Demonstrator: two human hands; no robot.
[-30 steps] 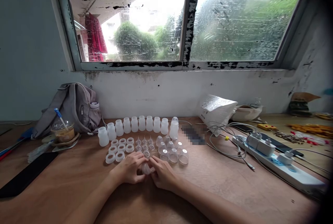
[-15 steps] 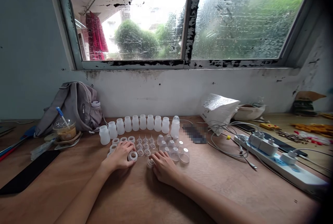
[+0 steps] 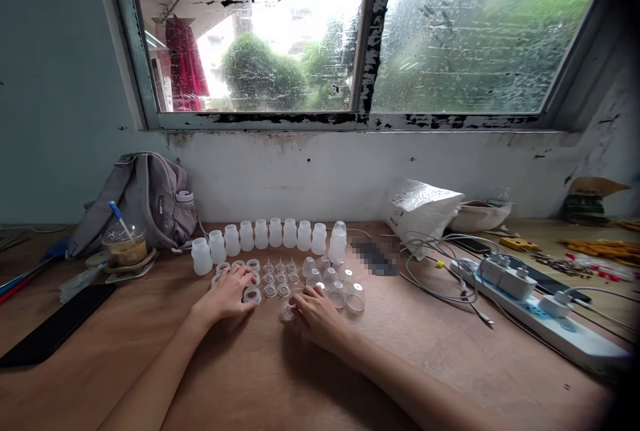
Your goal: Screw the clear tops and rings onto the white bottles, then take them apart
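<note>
A translucent bottle collar ring [image 3: 252,295] sits between the thumb and fingers of my left hand [image 3: 227,297], which is closed round it at the front of a group of similar rings [image 3: 253,265]. Some of those rings are hidden behind the hand. Closed fingers of my right hand [image 3: 317,314] pinch a clear silicone bottle nipple [image 3: 287,311] low over the table. More clear nipples [image 3: 280,279] stand in rows between the hands. Just beyond my right hand are domed clear caps [image 3: 355,298]. Frosted bottles [image 3: 275,233] form an arc behind, and one bottle [image 3: 338,244] wears a cap.
On the left are a grey backpack [image 3: 150,201], a drink cup [image 3: 127,251] and a black mat [image 3: 57,324]. A power strip [image 3: 540,311] with cables and plugs lies to the right. A silvery bag [image 3: 425,211] stands by the wall under the window.
My left hand has shifted slightly left with the collar ring. My right hand has moved the nipple a little to the left. The view has tilted slightly.
</note>
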